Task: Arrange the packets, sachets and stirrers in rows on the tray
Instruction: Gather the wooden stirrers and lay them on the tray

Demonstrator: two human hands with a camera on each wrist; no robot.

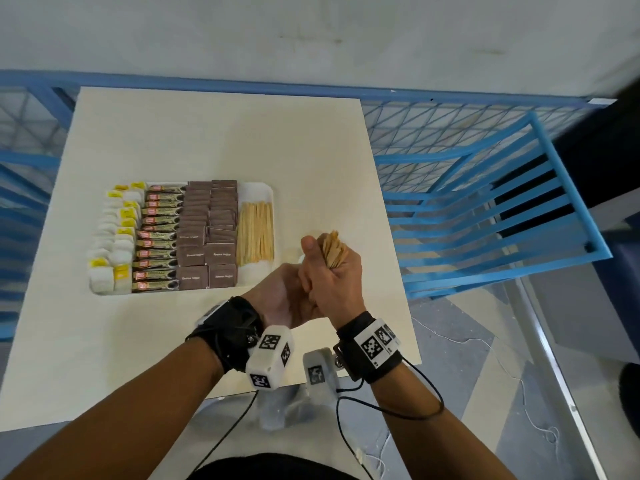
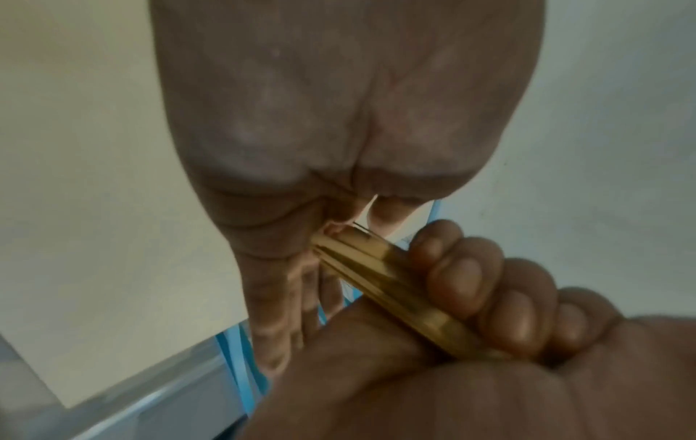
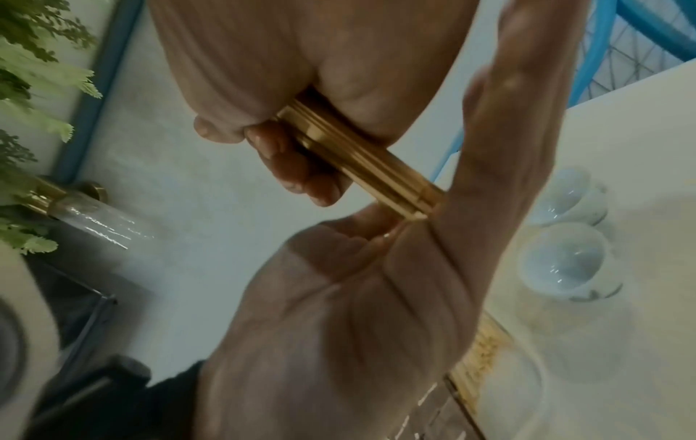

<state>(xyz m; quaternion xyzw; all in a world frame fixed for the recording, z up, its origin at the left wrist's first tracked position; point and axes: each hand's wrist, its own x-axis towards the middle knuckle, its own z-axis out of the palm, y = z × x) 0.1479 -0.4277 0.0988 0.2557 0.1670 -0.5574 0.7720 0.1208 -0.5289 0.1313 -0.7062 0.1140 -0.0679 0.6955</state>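
The right hand [image 1: 332, 275] grips a bundle of pale wooden stirrers [image 1: 334, 249] in its fist — their lower ends butt the flat, open left hand [image 1: 284, 299].

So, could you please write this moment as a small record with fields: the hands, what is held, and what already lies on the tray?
right hand: grips a bundle of wooden stirrers, fingers curled round it
left hand: open, palm against the bundle's lower end
tray: white, on the cream table
rows on tray, left to right: white and yellow sachets, coffee sticks, brown sugar packets, loose stirrers
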